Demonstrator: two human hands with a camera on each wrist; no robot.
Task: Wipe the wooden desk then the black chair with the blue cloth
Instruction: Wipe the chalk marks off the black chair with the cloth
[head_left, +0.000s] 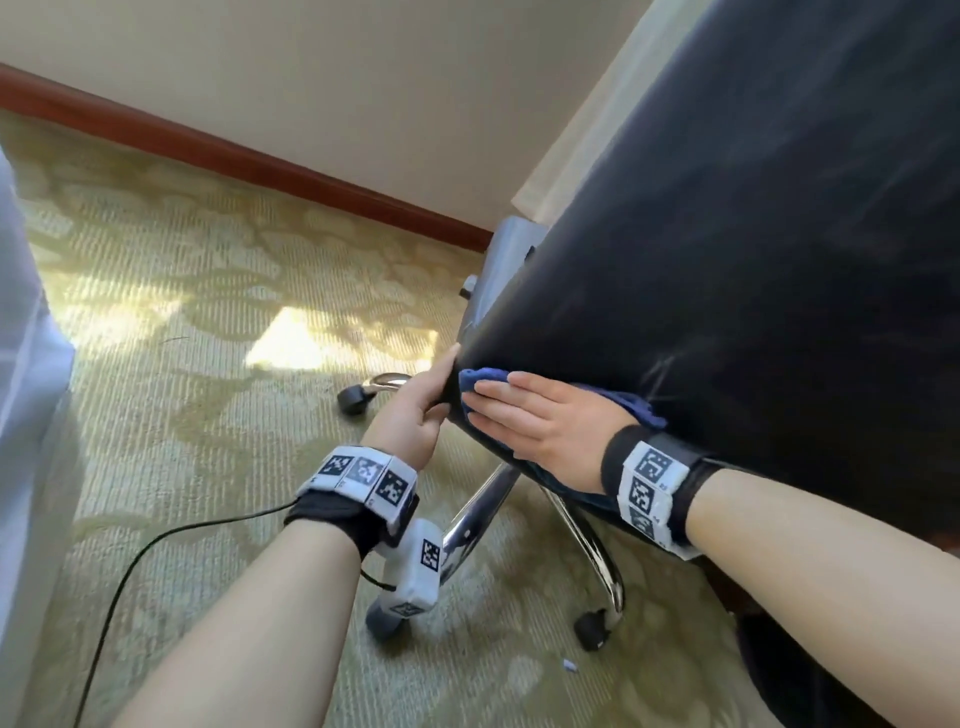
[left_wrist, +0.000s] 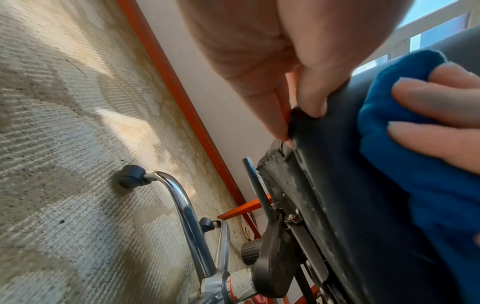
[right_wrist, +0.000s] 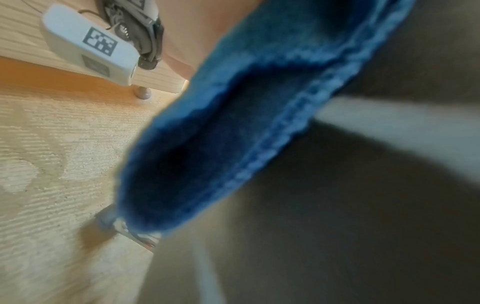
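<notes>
The black chair (head_left: 727, 260) fills the right of the head view, its padded seat tilted toward me. My left hand (head_left: 441, 382) grips the seat's near corner, thumb on top and fingers curled under the edge; the left wrist view shows those fingers (left_wrist: 311, 98) pinching the black edge (left_wrist: 335, 164). The blue cloth (head_left: 480, 376) lies on the seat just beside that corner. My right hand (head_left: 491, 397) presses flat on it with straight fingers. The cloth (right_wrist: 233, 133) fills the right wrist view, and it also shows in the left wrist view (left_wrist: 415, 185). The wooden desk is out of view.
The chair's chrome base (head_left: 483, 509) spreads below the seat, with black castors (head_left: 356, 400) on the patterned carpet (head_left: 182, 312). A black cable (head_left: 156, 545) trails from my left wrist. A red-brown skirting board (head_left: 260, 156) runs along the wall, and a pale curtain (head_left: 26, 364) hangs at left.
</notes>
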